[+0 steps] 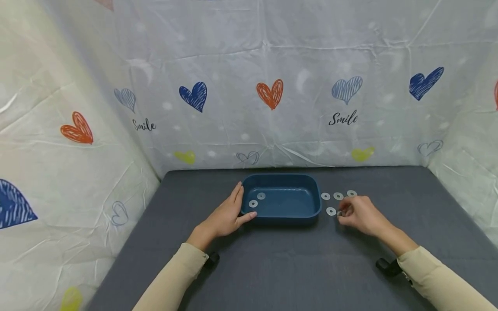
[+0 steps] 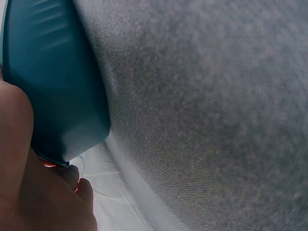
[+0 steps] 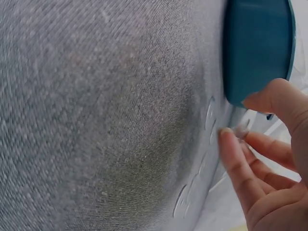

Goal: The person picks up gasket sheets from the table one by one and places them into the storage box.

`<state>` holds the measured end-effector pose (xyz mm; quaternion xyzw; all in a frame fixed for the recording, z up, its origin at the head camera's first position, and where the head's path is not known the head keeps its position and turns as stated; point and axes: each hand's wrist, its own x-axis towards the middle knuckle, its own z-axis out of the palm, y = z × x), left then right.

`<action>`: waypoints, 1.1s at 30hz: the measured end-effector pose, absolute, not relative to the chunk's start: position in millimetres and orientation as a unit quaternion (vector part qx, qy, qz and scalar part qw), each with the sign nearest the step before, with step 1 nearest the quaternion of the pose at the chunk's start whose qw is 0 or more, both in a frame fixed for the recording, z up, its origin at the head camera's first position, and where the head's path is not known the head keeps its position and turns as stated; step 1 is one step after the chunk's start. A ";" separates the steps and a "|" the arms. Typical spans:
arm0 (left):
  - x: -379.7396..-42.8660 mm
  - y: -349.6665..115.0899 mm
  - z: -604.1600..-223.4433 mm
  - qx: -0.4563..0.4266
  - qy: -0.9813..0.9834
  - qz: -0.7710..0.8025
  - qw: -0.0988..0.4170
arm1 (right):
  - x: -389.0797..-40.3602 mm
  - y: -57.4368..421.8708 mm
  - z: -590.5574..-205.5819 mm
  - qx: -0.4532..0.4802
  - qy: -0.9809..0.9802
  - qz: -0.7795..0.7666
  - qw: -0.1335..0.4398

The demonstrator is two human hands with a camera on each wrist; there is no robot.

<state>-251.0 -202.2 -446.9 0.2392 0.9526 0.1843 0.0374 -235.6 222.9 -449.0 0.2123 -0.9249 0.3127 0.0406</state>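
A dark blue rectangular tray [image 1: 282, 220] sits on the table, with two flat pale ring-shaped washers [image 1: 253, 203] lying in its left part. My left hand [image 1: 229, 211] holds the tray's left end, thumb at the front rim and fingers along the left side. To the right of the tray, my right hand [image 1: 359, 216] pinches a washer [image 3: 241, 129] between thumb and fingertips, low over the table; the fingers partly cover it. Several more washers [image 1: 331, 211] lie flat on the table between the tray and this hand, and just behind it.
Dark grey cloth covers the table [image 1: 280, 268]. A white curtain [image 1: 233, 125] printed with hearts and "Smile" hangs behind it and along both sides. The tray stands near the table's back edge. Each wrist wears a black strap [image 1: 389, 267] below a beige sleeve.
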 end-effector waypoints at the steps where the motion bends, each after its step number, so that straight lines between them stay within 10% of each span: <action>1: -251.1 -202.1 -446.6 0.239 0.953 0.184 0.038 | -235.3 222.7 -448.5 0.213 -0.923 0.316 0.045; 33: -251.2 -202.7 -445.7 0.237 0.953 0.183 0.040 | -241.2 193.6 -428.3 0.257 -0.887 0.366 0.116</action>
